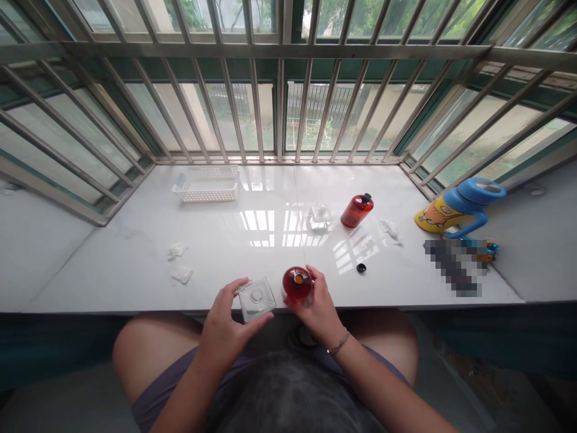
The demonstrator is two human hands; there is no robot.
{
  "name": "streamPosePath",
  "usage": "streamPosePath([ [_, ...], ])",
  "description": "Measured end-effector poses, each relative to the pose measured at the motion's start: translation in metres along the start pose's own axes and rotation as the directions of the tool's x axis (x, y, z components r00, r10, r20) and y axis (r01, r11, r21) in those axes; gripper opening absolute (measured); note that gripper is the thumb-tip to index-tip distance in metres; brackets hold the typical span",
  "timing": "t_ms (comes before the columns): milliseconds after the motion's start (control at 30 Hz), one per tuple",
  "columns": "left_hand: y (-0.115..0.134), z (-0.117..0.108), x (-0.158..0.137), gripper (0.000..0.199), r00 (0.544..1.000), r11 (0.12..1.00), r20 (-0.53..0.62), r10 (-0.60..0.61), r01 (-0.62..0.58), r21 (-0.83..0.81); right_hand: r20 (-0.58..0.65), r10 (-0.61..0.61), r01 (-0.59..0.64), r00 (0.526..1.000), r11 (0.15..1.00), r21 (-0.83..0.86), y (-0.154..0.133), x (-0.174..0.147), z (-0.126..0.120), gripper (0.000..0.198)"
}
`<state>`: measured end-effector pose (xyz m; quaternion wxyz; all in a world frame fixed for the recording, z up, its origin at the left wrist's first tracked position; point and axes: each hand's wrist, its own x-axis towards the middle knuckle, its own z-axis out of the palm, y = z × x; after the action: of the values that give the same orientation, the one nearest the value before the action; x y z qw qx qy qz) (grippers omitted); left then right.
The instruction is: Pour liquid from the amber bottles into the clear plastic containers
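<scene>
My left hand grips a square clear glass bottle by its sides, at the front edge of the white counter. The bottle's round mouth faces up and appears uncapped. In my right hand is a round red bottle with an open neck, fingers curled around its right side. The two bottles are close together but apart. A small black cap lies on the counter to the right of my right hand.
Farther back stand another clear glass bottle and a capped red bottle. A white plastic basket sits at the back left. Crumpled tissues lie on the left, another tissue on the right, near a blue-and-yellow flask.
</scene>
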<state>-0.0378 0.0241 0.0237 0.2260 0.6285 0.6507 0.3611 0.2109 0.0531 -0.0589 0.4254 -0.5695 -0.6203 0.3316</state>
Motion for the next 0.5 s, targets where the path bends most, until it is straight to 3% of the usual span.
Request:
streamPosePath([
  [133, 0.0, -0.001, -0.002, 0.07, 1.0, 1.0, 0.008, -0.005, 0.005, -0.003, -0.095, -0.027, 0.025, 0.995, 0.999, -0.019, 0.002, -0.006, 0.01, 0.099],
  [233, 0.0, -0.003, -0.003, 0.07, 1.0, 1.0, 0.005, -0.007, 0.007, 0.001, 0.042, -0.104, 0.101, 0.994, 0.993, 0.069, -0.001, -0.005, 0.005, 0.108],
  [333, 0.0, -0.006, -0.004, 0.071, 1.0, 1.0, 0.001, -0.007, 0.007, 0.013, 0.18, -0.118, 0.084, 0.976, 0.979, 0.188, -0.002, 0.001, -0.007, 0.109],
  [500, 0.0, -0.007, -0.004, 0.07, 1.0, 1.0, -0.003, 0.014, -0.013, 0.029, 0.218, -0.101, 0.048, 0.971, 0.97, 0.239, -0.002, 0.016, -0.012, 0.091],
])
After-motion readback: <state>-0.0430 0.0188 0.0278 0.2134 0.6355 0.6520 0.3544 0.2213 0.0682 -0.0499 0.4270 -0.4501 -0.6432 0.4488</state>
